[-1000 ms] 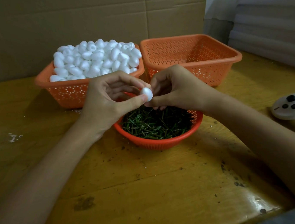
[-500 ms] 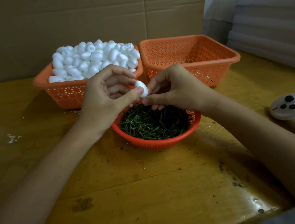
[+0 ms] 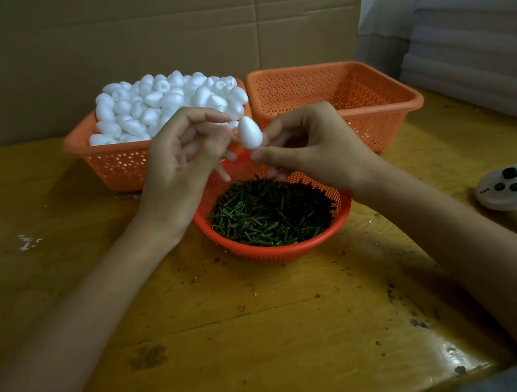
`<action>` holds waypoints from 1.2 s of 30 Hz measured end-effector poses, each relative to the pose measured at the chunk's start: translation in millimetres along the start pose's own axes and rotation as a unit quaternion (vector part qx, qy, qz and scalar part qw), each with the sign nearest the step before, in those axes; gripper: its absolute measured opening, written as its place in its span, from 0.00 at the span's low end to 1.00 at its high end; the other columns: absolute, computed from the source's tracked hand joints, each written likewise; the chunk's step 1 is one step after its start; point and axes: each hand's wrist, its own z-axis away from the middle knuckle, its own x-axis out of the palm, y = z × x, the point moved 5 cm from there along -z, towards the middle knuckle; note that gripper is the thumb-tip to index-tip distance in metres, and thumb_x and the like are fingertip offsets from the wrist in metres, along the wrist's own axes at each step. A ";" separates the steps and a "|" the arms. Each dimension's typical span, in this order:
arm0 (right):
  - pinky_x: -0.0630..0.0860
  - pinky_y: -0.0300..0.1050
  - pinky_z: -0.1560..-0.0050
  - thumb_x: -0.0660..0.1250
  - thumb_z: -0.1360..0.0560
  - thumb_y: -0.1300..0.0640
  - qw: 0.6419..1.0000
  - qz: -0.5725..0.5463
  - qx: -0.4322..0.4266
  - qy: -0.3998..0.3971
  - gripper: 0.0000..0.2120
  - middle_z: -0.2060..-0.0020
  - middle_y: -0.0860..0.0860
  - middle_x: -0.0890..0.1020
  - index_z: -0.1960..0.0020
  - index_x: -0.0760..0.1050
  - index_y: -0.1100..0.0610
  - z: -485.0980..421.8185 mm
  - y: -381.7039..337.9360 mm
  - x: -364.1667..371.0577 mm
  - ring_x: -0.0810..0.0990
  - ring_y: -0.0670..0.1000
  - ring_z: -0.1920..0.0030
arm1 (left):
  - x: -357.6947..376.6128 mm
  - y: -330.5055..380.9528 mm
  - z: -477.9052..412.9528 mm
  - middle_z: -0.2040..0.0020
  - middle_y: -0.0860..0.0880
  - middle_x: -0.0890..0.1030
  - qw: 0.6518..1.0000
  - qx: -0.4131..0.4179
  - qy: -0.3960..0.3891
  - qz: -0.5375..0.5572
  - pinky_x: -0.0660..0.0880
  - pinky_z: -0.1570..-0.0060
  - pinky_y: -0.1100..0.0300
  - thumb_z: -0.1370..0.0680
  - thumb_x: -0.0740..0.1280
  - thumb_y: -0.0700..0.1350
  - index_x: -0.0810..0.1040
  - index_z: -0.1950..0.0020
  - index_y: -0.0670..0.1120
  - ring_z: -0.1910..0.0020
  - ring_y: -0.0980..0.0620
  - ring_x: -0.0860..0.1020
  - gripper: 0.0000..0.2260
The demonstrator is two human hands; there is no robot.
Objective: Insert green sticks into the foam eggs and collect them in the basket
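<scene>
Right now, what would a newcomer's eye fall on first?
A single white egg held up mid-scene, with the grip of the right hand on its lower tip. Behind on the left, a basket heaped with white eggs. Nearest the camera, a round bowl full of green sticks.

**Small hand-assembly workshop**

Judged from bulk stock and rough fittings. Scuffed, stained wooden workbench (image 3: pixel 268 326), flecked with white crumbs. Foam eggs (image 3: pixel 165 101) heaped in a rectangular orange basket (image 3: pixel 116 160); green sticks (image 3: pixel 268 213) piled in a round orange basket (image 3: pixel 263 255). Cardboard sheets (image 3: pixel 141 21) lining the back; white foam sheets (image 3: pixel 492 55) stacked at far right.
</scene>
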 end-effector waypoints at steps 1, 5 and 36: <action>0.85 0.50 0.58 0.75 0.24 0.66 1.000 -0.005 -0.004 0.020 0.06 0.62 0.65 0.85 0.50 0.83 0.68 -0.1 -0.4 -2.0 0.84 0.55 0.65 | -3.5 2.0 -1.0 0.52 0.47 0.84 1.000 0.017 0.016 -0.015 0.80 0.60 0.55 0.18 0.67 0.51 0.79 0.43 0.47 0.53 0.47 0.84 0.10; 0.85 0.56 0.52 0.76 0.24 0.63 0.995 0.017 -0.015 0.099 0.07 0.61 0.62 0.86 0.49 0.84 0.67 0.1 0.0 -13.7 0.87 0.60 0.61 | -26.9 11.3 -4.1 0.51 0.55 0.81 0.968 0.113 0.100 -0.202 0.75 0.51 0.60 0.15 0.63 0.47 0.77 0.44 0.48 0.49 0.51 0.81 0.05; 0.83 0.49 0.46 0.75 0.24 0.52 0.875 0.395 0.027 0.278 0.10 0.50 0.46 0.88 0.43 0.86 0.49 0.4 7.3 -82.6 0.85 0.46 0.53 | -52.3 -9.1 -10.9 0.65 0.47 0.72 0.823 0.071 0.062 -0.560 0.60 0.58 0.50 0.13 0.60 0.49 0.73 0.63 0.43 0.61 0.44 0.72 0.20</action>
